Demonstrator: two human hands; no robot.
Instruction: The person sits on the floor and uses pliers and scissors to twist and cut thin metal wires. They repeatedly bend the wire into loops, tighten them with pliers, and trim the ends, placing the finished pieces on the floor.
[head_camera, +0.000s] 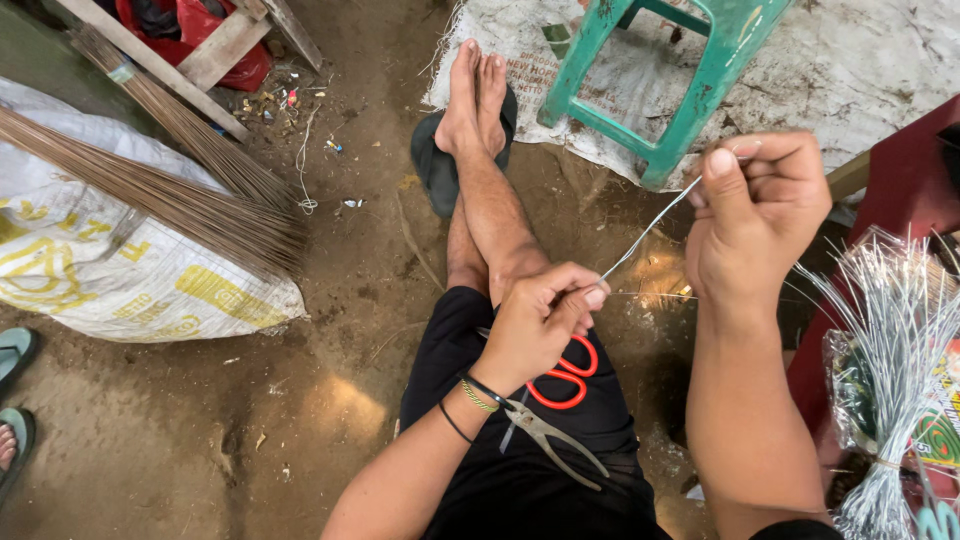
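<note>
Bundled broom sticks (180, 190) were seen lying over a white sack (110, 270) at the left. On the lap, grey pliers (555, 440) and red-handled scissors (570, 380) were rested just beneath the left hand (535, 325), whose grip was pinched shut on the lower end of a thin wire (645, 232). The wire's long axis was run up and rightward to the right hand (755, 215), closed on its upper end. A sheaf of cut wires (900, 330) was stood farther right.
</note>
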